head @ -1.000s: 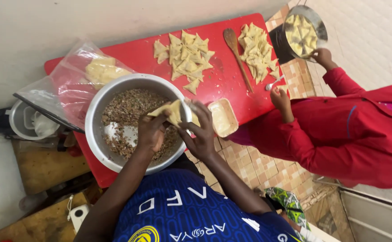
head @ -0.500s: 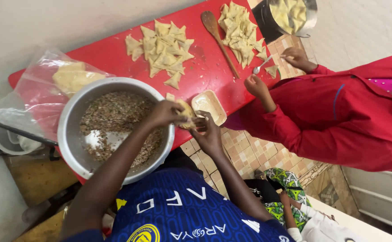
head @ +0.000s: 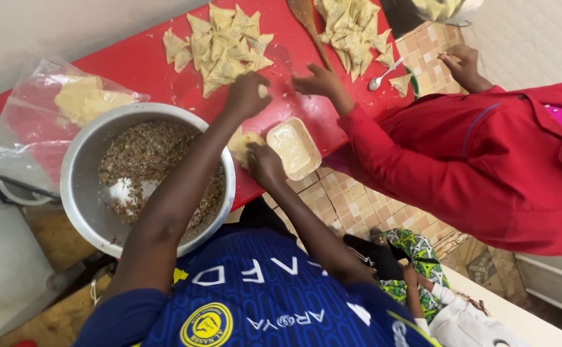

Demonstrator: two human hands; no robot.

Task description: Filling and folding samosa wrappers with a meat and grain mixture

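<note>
Grip, right hand (head: 263,166): grasping a pastry sheet (head: 242,142), pinched at its lower edge.
Grip, left hand (head: 245,96): curled shut on a folded pastry (head: 263,92).
Position: folded pastry at the near edge of the pile (head: 220,48) on the red table (head: 133,71); sheet between steel bowl (head: 75,193) and paste dish (head: 294,148).
Step, as judged: finished piece being set down, fresh sheet in hand.
Next move calls for: release at the pile, then both hands on the sheet.

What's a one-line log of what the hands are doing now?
left hand: at pile of folded pastries, grip unclear | right hand: holding pastry piece beside paste dish | metal bowl: holds filling
</note>
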